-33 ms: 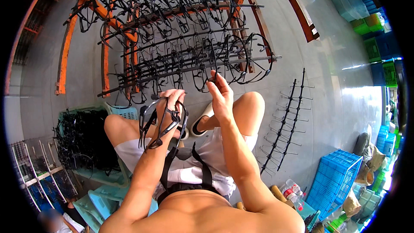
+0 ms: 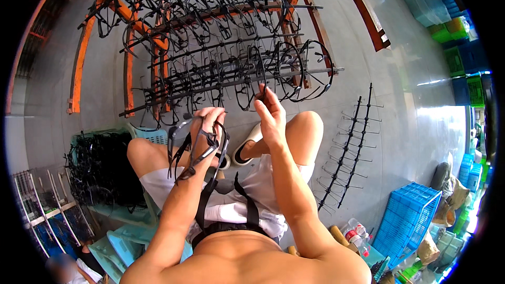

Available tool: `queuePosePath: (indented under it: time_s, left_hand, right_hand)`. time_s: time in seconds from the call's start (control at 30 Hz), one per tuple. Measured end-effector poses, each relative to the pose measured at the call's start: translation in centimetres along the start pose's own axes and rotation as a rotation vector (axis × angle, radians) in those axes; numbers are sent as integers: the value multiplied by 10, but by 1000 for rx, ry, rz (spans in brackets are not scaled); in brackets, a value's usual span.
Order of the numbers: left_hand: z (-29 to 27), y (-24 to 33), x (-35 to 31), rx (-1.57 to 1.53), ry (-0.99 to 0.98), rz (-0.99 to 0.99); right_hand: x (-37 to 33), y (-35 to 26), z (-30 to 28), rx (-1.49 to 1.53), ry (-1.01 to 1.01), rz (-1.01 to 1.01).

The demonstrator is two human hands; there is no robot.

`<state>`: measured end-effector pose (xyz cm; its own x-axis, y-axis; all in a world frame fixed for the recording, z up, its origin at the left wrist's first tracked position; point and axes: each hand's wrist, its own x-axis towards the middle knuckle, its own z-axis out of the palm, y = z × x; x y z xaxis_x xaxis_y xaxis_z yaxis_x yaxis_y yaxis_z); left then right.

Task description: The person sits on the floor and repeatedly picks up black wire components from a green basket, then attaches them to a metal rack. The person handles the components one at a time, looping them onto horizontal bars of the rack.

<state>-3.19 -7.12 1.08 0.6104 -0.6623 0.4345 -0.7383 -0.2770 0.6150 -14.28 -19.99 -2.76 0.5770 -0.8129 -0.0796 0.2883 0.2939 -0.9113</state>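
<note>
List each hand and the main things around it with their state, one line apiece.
Left hand: fingers curled; grip unclear.
Looped black frames: hanging about the left hand and wrist.
Right hand: fingers pinched at the front bar's frame.
Orange rack: standing, hung with black frames.
Spiked black rods: lying on the floor, unloaded.
Teal basket: heaped with black pieces.

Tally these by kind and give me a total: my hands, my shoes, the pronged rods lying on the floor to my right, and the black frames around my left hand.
Hands (left hand, right hand): 2
Shoes: 2
Pronged rods: 2
Black frames: too tangled to count
Total, without frames: 6
</note>
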Motion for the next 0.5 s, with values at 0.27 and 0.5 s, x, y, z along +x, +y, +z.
queuePosePath:
  time_s: [0.27,0.5]
  left_hand:
    - [-52,19,-16,-991,-124,-643]
    - [-88,29,-24,-1313,-307,-624]
  right_hand:
    - [-42,-42,36,-847,-173,-500]
    - [-63,-36,64,-68,-718,216]
